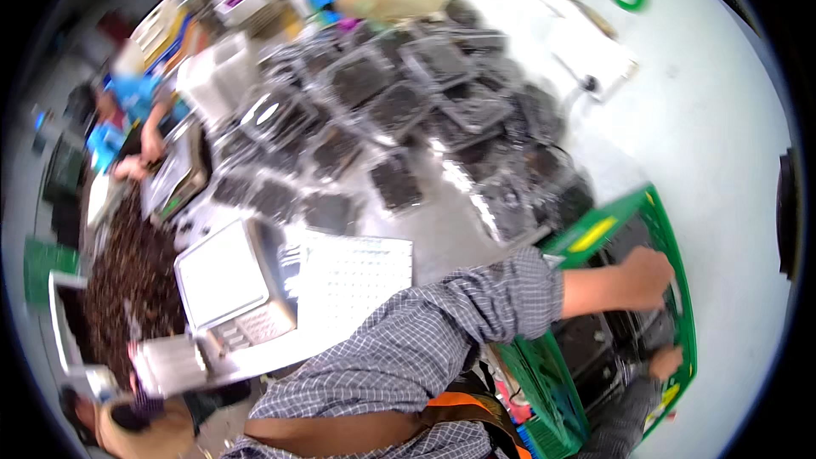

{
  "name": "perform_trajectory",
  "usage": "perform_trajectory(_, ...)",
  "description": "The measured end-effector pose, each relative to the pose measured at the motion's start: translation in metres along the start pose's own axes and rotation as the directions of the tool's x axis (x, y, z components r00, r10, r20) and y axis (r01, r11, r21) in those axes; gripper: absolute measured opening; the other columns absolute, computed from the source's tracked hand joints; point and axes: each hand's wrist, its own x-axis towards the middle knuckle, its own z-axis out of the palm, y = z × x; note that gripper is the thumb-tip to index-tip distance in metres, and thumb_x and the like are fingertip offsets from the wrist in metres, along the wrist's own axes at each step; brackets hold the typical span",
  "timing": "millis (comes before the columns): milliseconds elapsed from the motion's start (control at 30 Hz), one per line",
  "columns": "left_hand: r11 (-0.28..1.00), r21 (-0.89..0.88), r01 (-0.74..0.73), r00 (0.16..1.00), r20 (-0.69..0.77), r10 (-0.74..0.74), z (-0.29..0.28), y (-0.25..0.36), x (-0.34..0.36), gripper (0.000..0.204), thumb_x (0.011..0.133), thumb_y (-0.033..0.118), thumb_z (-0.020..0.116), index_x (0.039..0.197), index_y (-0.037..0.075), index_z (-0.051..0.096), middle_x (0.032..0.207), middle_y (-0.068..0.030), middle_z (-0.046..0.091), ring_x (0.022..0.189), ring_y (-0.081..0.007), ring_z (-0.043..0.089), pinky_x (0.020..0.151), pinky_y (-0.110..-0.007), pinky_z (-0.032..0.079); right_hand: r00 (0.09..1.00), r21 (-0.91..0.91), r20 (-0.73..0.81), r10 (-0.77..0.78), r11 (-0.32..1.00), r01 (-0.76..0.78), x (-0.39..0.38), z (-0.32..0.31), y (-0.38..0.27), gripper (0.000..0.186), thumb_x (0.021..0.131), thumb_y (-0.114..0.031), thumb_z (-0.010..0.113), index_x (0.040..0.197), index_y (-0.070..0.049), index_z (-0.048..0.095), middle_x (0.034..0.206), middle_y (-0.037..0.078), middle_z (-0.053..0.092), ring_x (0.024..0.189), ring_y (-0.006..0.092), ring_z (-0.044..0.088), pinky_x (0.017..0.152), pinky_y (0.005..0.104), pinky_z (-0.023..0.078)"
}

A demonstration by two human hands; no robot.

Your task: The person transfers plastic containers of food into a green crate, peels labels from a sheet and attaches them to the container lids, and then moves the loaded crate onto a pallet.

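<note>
Both arms, in grey checked sleeves, reach into a green plastic crate (687, 323) at the right. My left hand (642, 280) is curled closed over the crate, near its far-right wall; its fingers face away, and what they hold is hidden. Lower down, my right hand (665, 363) is inside the crate close to the same wall, its fingers mostly hidden. Under and between the hands lie dark-filled clear plastic packs (585, 347). My left forearm covers part of the crate's near side.
Many similar packs (395, 110) are heaped on the metal table (438, 234). A scale (223, 276) and a printed sheet (361, 280) lie left of my arm. Beyond are a heap of loose dark pieces (136, 280) and a co-worker's hands (140, 161) near another scale (180, 168).
</note>
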Motion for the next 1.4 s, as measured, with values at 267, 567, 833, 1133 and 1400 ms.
perform_trajectory(267,0.735,-0.552,0.393,0.319,-0.668,-0.673,-0.157,-0.144,-0.338,0.046,0.083,0.022,0.075,0.122,0.001,0.062,0.104,-0.0146,0.068,0.088,-0.0185,0.067,0.074,-0.030,0.055,0.752,0.925,-0.317,-0.578,-0.362,0.111,-0.197,-0.437,-0.274,0.034,0.088,-0.008,0.060,0.120,0.003,0.059,0.121,0.013,0.057,0.108,0.0245,0.058,0.091,0.0372,0.048)
perform_trajectory(567,-0.275,-0.304,0.912,-0.373,-0.338,-0.864,-0.139,-0.246,-0.586,0.080,0.085,0.068,0.053,0.106,-0.007,0.068,0.109,-0.0290,0.066,0.107,-0.0418,0.062,0.091,-0.046,0.049,0.629,0.897,0.068,-0.775,0.324,0.302,-0.281,-0.285,-0.657,0.086,0.073,-0.061,0.074,0.116,0.012,0.061,0.120,0.027,0.062,0.112,0.0356,0.059,0.097,0.0385,0.045)
perform_trajectory(833,-0.200,-0.516,0.833,-0.404,-0.320,-0.857,-0.136,-0.298,-0.579,0.089,0.071,0.067,0.072,0.114,-0.011,0.061,0.114,-0.0296,0.064,0.109,-0.0384,0.064,0.091,-0.043,0.050,0.262,0.933,0.320,-0.911,0.255,-0.254,-0.316,-0.316,-0.686,0.064,0.064,-0.031,0.090,0.105,0.006,0.058,0.102,0.015,0.066,0.090,0.0215,0.063,0.080,0.0336,0.049)
perform_trajectory(1133,0.375,-0.922,0.097,-0.468,-0.375,-0.800,-0.104,-0.330,-0.584,0.058,0.071,0.020,0.088,0.109,-0.003,0.051,0.097,-0.0109,0.062,0.082,-0.0150,0.059,0.068,-0.027,0.048,0.117,-0.067,0.184,-0.976,-0.131,-0.989,-0.286,-0.362,-0.607,0.042,0.093,-0.032,0.062,0.127,-0.007,0.058,0.119,0.008,0.066,0.109,0.0278,0.063,0.098,0.0477,0.048)
perform_trajectory(1400,0.438,-0.878,0.191,-0.347,-0.478,-0.807,-0.141,-0.320,-0.576,0.050,0.080,0.019,0.082,0.118,-0.001,0.056,0.103,-0.0080,0.063,0.090,-0.0146,0.058,0.078,-0.029,0.048,0.144,0.095,0.242,-0.960,-0.124,-0.988,-0.261,-0.417,-0.766,0.038,0.081,-0.023,0.078,0.111,-0.004,0.067,0.106,0.006,0.070,0.094,0.0210,0.067,0.085,0.0367,0.054)
